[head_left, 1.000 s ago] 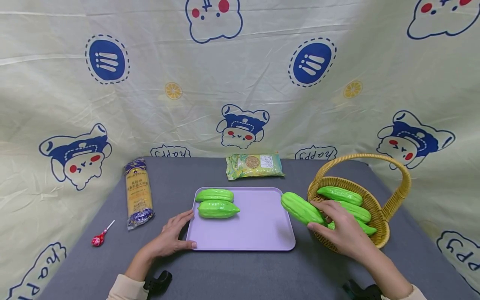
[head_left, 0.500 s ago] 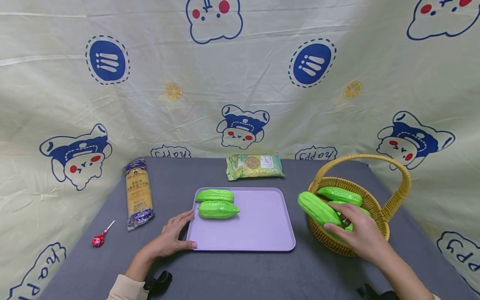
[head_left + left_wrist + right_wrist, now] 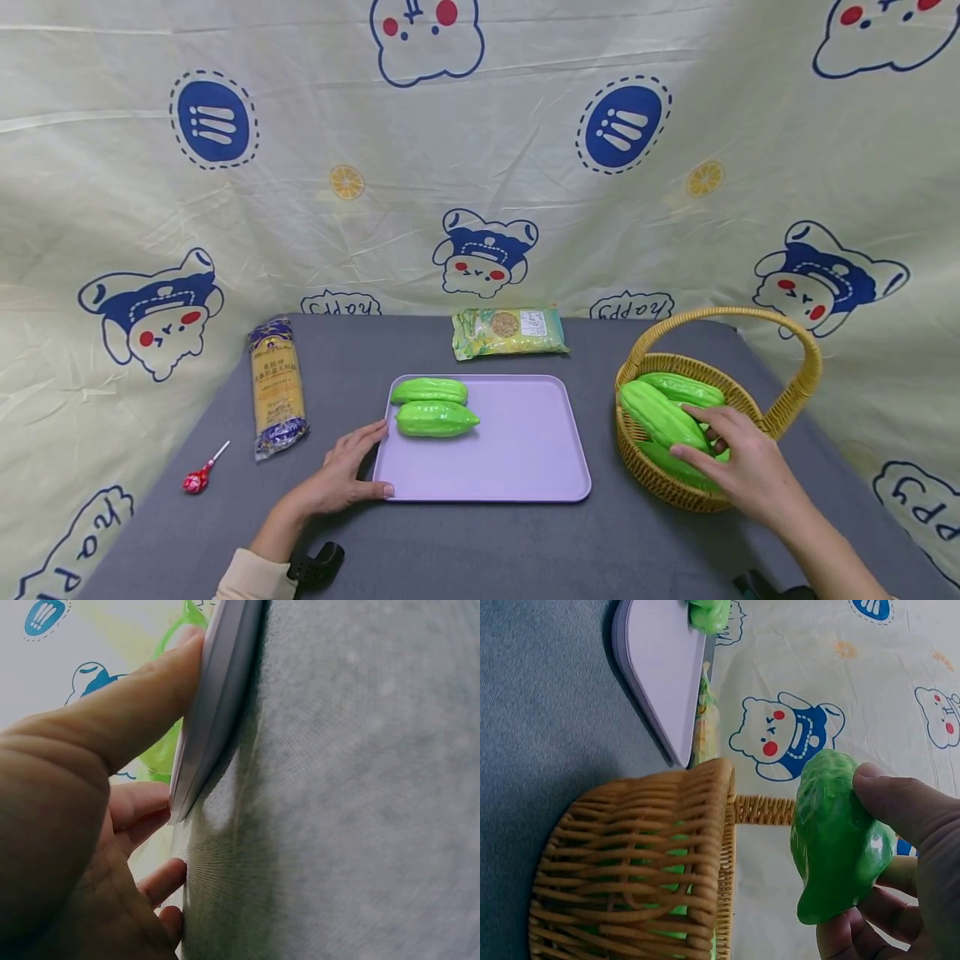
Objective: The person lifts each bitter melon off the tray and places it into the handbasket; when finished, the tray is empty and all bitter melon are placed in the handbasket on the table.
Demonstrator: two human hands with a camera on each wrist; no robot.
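Grey cloth point(image 3: 517, 550) bears a lilac tray point(image 3: 517, 442), apparently steadied by the uncurled left hand point(image 3: 343, 472), while the right hand point(image 3: 746, 467) grips a green gourd point(image 3: 658, 415) over the right-side basket point(image 3: 671, 490).

My fittings: one cream sleeve point(image 3: 257, 575), two black wrist pieces.
Left grip point(image 3: 347, 475): bare, five-fingered; sleeve above it long, pale, plain, lightly creased, ending at my wrist; left wrist piece point(image 3: 320, 567) black, a rounded block with a curved outline, set beside the cuff. Right grip point(image 3: 738, 458): likewise bare, my right forearm point(image 3: 813, 533) uncovered for most of its visible length; right wrist piece point(image 3: 753, 586) black, partly cut off, full shape hidden.
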